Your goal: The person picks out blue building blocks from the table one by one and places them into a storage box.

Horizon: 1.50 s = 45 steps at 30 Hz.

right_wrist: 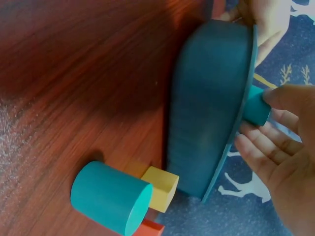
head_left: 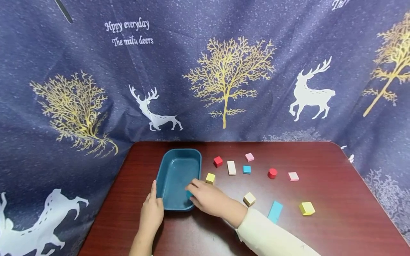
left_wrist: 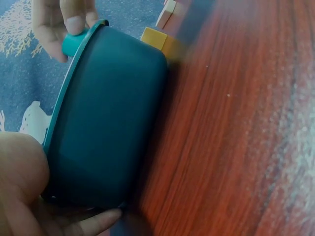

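Note:
My left hand grips the near left corner of a dark teal plastic tray. In the left wrist view its thumb lies at the rim and a finger reaches along the base. My right hand is over the tray's near right side, pinching a small teal block with rounded sides between thumb and fingers. The block sits right at the rim in the right wrist view. A yellow cube stands just outside the tray's right wall. Near it lies a larger teal cylinder, hidden behind my right arm in the head view.
Right of the tray, a red cube, cream block, blue block, red cylinder and pink blocks are scattered. Closer lie a pale wooden cube, blue plank and yellow block. A printed curtain hangs behind the table.

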Available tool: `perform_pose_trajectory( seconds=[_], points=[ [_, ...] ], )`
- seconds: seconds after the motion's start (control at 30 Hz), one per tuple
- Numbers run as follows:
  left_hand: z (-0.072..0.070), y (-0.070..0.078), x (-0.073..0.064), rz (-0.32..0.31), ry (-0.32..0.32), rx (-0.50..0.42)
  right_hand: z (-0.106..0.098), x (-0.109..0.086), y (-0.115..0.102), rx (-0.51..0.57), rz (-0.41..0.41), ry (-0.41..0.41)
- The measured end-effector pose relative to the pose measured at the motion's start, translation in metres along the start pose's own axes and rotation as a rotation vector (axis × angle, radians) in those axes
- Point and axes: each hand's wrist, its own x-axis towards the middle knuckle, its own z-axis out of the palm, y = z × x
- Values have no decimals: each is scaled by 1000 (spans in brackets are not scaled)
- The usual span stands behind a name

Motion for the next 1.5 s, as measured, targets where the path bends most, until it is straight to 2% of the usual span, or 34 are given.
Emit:
perform_pose_trajectory(
  seconds=[0.37, 0.8, 1.17, 1.5],
  points=[
    [-1, -1, 0, -23, 16, 3, 13, 12, 3, -7, -38, -42],
    [1, 0, 3, -26, 19, 9, 28, 33, 12, -42, -21, -87],
    [3, 1, 4, -15, 14, 12, 32, 44, 17, -26, -5, -153],
    [1, -1, 2, -23, 14, 1, 34, 51, 13, -40, -11, -207]
  ],
)
